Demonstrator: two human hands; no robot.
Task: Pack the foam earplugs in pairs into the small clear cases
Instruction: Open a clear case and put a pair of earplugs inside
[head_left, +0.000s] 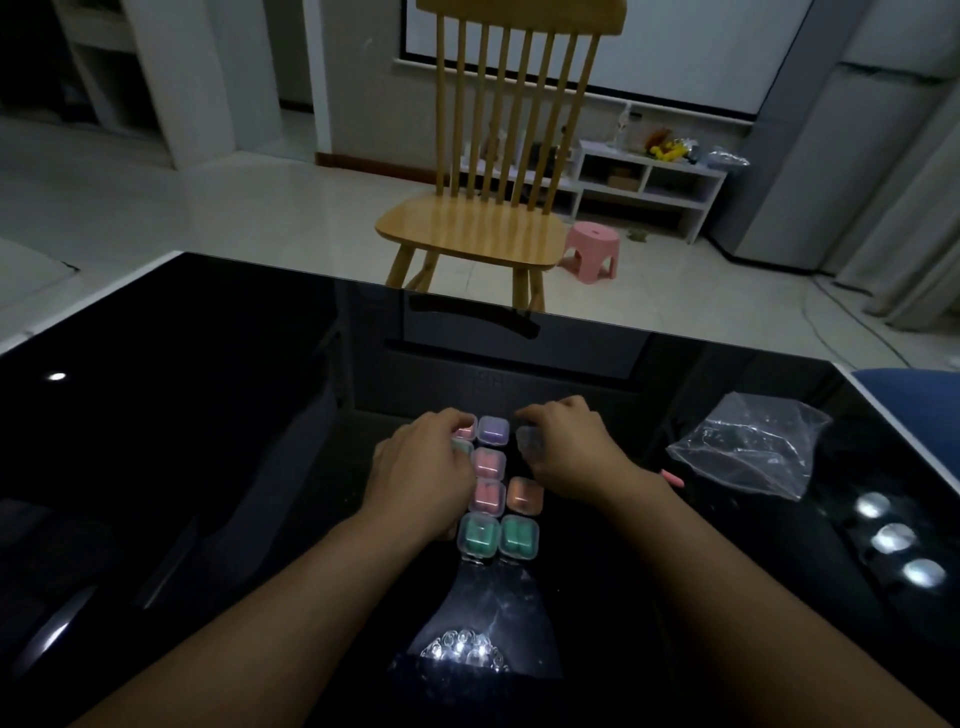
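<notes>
Pinching a clear case (529, 440), right hand (571, 447) grip.

A single wide-angle view is given from the wearer's head, directed forward and down across the black glass table (208, 415). The forearms are seen close below; a wooden chair (483, 218) is seen beyond.
</notes>
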